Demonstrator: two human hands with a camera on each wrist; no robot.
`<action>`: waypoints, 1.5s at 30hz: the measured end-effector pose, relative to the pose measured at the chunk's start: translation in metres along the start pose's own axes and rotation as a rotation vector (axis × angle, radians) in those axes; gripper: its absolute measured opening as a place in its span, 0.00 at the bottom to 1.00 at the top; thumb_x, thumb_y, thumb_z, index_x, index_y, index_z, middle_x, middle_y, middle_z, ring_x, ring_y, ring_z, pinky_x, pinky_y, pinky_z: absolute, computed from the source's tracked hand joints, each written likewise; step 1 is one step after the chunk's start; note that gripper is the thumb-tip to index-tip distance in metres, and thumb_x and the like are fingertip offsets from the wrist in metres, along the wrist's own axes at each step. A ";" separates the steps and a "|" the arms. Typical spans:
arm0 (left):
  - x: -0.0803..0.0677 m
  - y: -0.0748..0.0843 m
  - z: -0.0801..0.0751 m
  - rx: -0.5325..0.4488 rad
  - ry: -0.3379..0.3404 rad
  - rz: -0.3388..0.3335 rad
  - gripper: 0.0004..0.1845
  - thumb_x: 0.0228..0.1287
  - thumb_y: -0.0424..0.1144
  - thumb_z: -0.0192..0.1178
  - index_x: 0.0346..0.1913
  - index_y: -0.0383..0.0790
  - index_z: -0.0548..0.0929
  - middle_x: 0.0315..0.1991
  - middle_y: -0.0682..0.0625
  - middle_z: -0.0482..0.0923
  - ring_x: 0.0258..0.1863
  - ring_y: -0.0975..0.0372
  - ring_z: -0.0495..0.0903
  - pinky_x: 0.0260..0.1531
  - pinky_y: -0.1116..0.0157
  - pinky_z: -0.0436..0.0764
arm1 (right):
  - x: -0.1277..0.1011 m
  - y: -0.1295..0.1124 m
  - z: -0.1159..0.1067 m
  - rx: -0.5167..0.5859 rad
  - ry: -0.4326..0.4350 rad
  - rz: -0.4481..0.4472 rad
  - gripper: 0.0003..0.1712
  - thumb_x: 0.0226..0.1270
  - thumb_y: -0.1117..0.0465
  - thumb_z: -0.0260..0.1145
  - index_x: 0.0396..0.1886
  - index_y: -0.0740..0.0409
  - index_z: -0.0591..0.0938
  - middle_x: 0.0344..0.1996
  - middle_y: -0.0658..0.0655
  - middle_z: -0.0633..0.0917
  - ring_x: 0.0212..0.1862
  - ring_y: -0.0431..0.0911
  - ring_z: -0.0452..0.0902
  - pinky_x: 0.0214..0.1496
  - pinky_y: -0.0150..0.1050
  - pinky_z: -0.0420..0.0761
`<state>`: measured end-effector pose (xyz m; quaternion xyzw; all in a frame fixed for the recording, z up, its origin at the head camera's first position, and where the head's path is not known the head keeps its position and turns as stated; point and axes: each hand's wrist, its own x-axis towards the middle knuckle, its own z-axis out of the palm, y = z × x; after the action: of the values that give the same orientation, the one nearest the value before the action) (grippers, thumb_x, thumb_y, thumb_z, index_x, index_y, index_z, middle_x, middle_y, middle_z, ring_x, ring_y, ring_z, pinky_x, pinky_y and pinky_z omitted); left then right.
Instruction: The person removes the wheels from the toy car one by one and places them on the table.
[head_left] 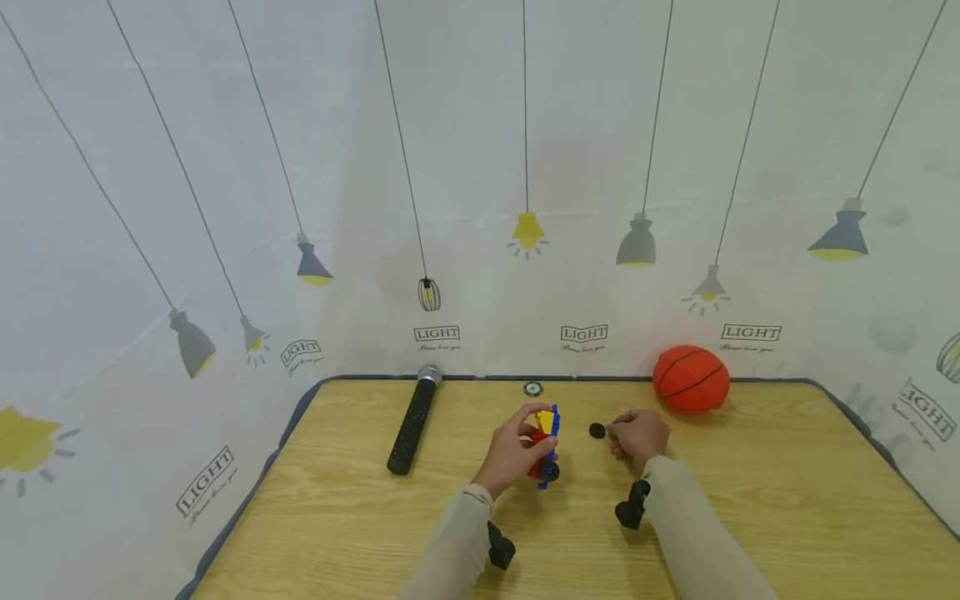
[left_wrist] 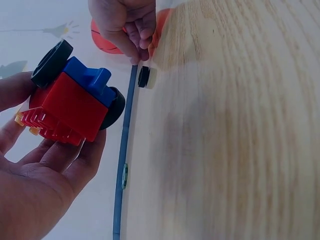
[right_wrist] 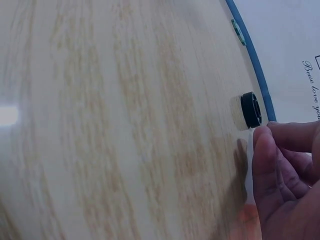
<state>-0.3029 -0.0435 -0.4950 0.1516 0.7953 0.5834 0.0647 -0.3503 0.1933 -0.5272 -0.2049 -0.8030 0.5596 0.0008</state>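
- The left hand (head_left: pixel 512 450) holds a toy car (head_left: pixel 545 446) built of red, blue and yellow blocks, near the middle of the wooden counter (head_left: pixel 750 517); its fingers (left_wrist: pixel 75 162) are curled under the red body and cradle it.
- In the head view the toy car's long axis runs from the person toward the far edge of the counter, the yellow block at the far end and a black wheel at the near end.
- In the left wrist view two black wheels show at the blue end, and the ribbed red underside faces the palm.
- A loose black wheel (head_left: pixel 597 431) lies flat on the counter just right of the toy car, apart from it.
- The right hand (head_left: pixel 637 435) rests just beside the loose black wheel, fingers (right_wrist: pixel 267 150) curled together and narrow; whether they touch it I cannot tell.
- A black microphone (head_left: pixel 412 423) lies at the left, its long axis pointing away from the person, grille at the far end.
- An orange basketball (head_left: pixel 691 380) sits at the far edge, right.
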 end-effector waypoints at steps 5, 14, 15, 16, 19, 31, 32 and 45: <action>0.000 -0.001 0.002 -0.027 -0.012 0.000 0.24 0.69 0.41 0.65 0.65 0.64 0.74 0.45 0.43 0.86 0.35 0.63 0.87 0.35 0.61 0.89 | -0.001 0.001 -0.001 0.004 0.005 0.001 0.09 0.63 0.69 0.68 0.42 0.70 0.84 0.19 0.56 0.84 0.17 0.41 0.78 0.21 0.35 0.82; 0.000 -0.004 0.003 -0.031 -0.005 -0.006 0.24 0.69 0.42 0.65 0.65 0.63 0.74 0.45 0.44 0.86 0.35 0.63 0.87 0.36 0.60 0.89 | -0.008 -0.003 -0.004 0.013 -0.007 -0.005 0.09 0.63 0.68 0.68 0.41 0.69 0.84 0.18 0.55 0.83 0.18 0.42 0.78 0.23 0.36 0.83; 0.000 -0.005 0.003 -0.026 -0.003 -0.010 0.24 0.69 0.42 0.65 0.65 0.63 0.74 0.45 0.44 0.86 0.35 0.64 0.87 0.37 0.60 0.89 | -0.009 -0.003 -0.004 0.016 -0.006 -0.006 0.08 0.63 0.68 0.68 0.41 0.68 0.84 0.19 0.55 0.83 0.18 0.42 0.78 0.23 0.35 0.83; 0.001 -0.006 0.003 -0.022 -0.001 -0.010 0.24 0.68 0.42 0.65 0.65 0.63 0.74 0.45 0.44 0.86 0.36 0.64 0.86 0.38 0.60 0.89 | -0.010 -0.004 -0.004 0.024 -0.005 -0.007 0.09 0.63 0.68 0.68 0.41 0.68 0.84 0.19 0.55 0.84 0.18 0.42 0.78 0.23 0.36 0.83; 0.002 -0.010 0.004 -0.017 0.007 -0.017 0.25 0.68 0.42 0.65 0.65 0.63 0.74 0.44 0.45 0.87 0.37 0.63 0.86 0.39 0.60 0.89 | -0.014 -0.006 -0.005 0.039 -0.007 -0.028 0.09 0.63 0.69 0.69 0.42 0.69 0.84 0.22 0.56 0.85 0.19 0.41 0.79 0.24 0.35 0.84; 0.004 -0.011 0.005 -0.015 0.052 -0.070 0.25 0.67 0.44 0.66 0.64 0.63 0.74 0.43 0.47 0.87 0.37 0.63 0.83 0.38 0.62 0.87 | -0.043 -0.020 -0.005 0.032 -0.085 -0.165 0.13 0.64 0.61 0.70 0.43 0.67 0.85 0.34 0.63 0.89 0.24 0.43 0.84 0.32 0.41 0.88; 0.004 -0.010 0.005 -0.018 0.063 -0.077 0.25 0.67 0.44 0.66 0.64 0.63 0.74 0.43 0.47 0.87 0.37 0.63 0.83 0.37 0.62 0.87 | -0.046 -0.023 -0.005 0.020 -0.094 -0.167 0.13 0.65 0.60 0.71 0.43 0.66 0.85 0.34 0.61 0.88 0.25 0.43 0.83 0.32 0.40 0.87; 0.008 -0.001 0.000 -0.085 0.126 -0.074 0.24 0.68 0.43 0.65 0.65 0.58 0.74 0.43 0.43 0.86 0.38 0.59 0.85 0.39 0.60 0.87 | -0.073 -0.040 -0.007 -0.120 -0.441 -0.481 0.14 0.70 0.58 0.67 0.47 0.64 0.84 0.36 0.63 0.87 0.31 0.48 0.83 0.32 0.38 0.83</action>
<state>-0.3106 -0.0413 -0.4954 0.0821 0.7773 0.6223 0.0428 -0.2950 0.1638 -0.4725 0.1171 -0.8408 0.5259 -0.0527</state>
